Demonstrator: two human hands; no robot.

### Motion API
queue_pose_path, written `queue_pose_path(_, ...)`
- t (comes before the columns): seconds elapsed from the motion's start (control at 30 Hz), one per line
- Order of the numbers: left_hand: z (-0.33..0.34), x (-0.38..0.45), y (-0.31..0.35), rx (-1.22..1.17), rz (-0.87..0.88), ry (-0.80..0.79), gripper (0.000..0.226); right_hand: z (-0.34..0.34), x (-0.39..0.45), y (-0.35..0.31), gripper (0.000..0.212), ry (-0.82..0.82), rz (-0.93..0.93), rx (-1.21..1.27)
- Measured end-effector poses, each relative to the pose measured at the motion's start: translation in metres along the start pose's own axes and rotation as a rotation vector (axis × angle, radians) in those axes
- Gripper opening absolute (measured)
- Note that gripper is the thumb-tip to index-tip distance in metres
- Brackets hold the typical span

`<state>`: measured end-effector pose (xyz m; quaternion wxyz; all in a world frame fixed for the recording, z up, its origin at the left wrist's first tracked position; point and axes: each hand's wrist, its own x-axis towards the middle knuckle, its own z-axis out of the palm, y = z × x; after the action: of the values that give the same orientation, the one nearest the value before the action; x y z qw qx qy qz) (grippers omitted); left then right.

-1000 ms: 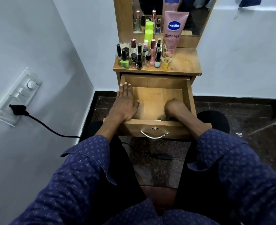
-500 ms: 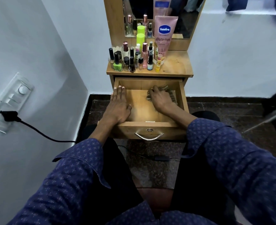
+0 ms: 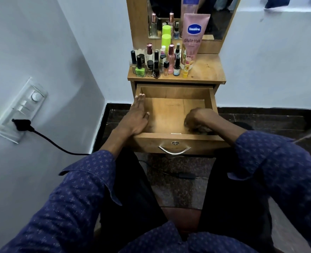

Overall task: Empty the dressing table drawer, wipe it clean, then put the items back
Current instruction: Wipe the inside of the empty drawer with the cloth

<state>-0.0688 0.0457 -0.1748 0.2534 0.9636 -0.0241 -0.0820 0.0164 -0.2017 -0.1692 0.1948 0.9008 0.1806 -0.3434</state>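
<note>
Tabletop (image 3: 205,72): tube (image 3: 194,36) reads "Vaseline Gluta-Hya". Left hand (image 3: 135,117) flat on drawer (image 3: 174,92) edge; right hand (image 3: 194,118) clutches cloth (image 3: 203,129).

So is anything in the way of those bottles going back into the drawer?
Only the person's own hands. The left hand rests flat on the drawer's left side, and the right hand works a cloth at the front right corner. The bottles stand on the tabletop above; the drawer floor looks otherwise bare.
</note>
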Motion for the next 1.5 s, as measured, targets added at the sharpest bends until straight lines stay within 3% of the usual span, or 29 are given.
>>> queue_pose_path(0.1,0.003,-0.001,0.002,-0.02,-0.006,0.008,0.071,0.014,-0.009,0.001,0.043,-0.116,-0.066,0.033)
queue_pose_path(0.27,0.0,-0.004,0.007,-0.026,-0.003,0.002,0.07,0.006,-0.025,0.009,0.041,-0.19,-0.169,0.342)
queue_pose_path(0.4,0.0,-0.003,0.007,-0.051,-0.006,-0.001,0.069,-0.013,-0.031,-0.043,0.035,-0.16,-0.324,0.474)
queue_pose_path(0.53,-0.002,-0.007,0.008,-0.13,-0.041,0.0,0.074,0.006,-0.03,-0.084,0.041,-0.056,-0.341,1.016)
queue_pose_path(0.67,-0.004,-0.011,0.009,-0.154,-0.047,-0.011,0.075,-0.015,-0.044,-0.065,0.053,-0.213,-0.389,0.7)
queue_pose_path(0.87,-0.005,-0.012,0.008,-0.218,-0.039,0.01,0.074,0.004,-0.053,0.012,0.061,-0.3,0.014,0.331)
queue_pose_path(0.97,-0.006,-0.014,0.01,-0.27,-0.056,0.027,0.074,-0.001,-0.053,-0.003,0.053,-0.245,-0.041,0.41)
queue_pose_path(1.03,-0.006,-0.015,0.012,-0.262,-0.064,0.028,0.074,-0.011,-0.046,-0.027,0.046,-0.204,-0.197,0.499)
queue_pose_path(1.13,-0.006,-0.013,0.012,-0.247,-0.061,0.03,0.073,-0.02,-0.045,-0.08,0.039,-0.02,-0.46,0.583)
queue_pose_path(1.23,-0.005,-0.011,0.011,-0.228,-0.055,0.028,0.073,-0.017,-0.05,-0.107,0.031,0.214,-0.555,0.64)
queue_pose_path(1.3,-0.004,-0.011,0.01,-0.236,-0.052,0.023,0.076,-0.007,-0.054,-0.092,0.028,0.278,-0.607,0.675)
queue_pose_path(1.4,-0.005,-0.013,0.009,-0.262,-0.055,0.018,0.08,0.003,-0.06,-0.042,0.028,0.166,-0.554,0.608)
queue_pose_path(1.5,-0.007,-0.014,0.012,-0.269,-0.056,0.016,0.08,-0.002,-0.059,0.003,0.03,0.014,-0.352,0.499)
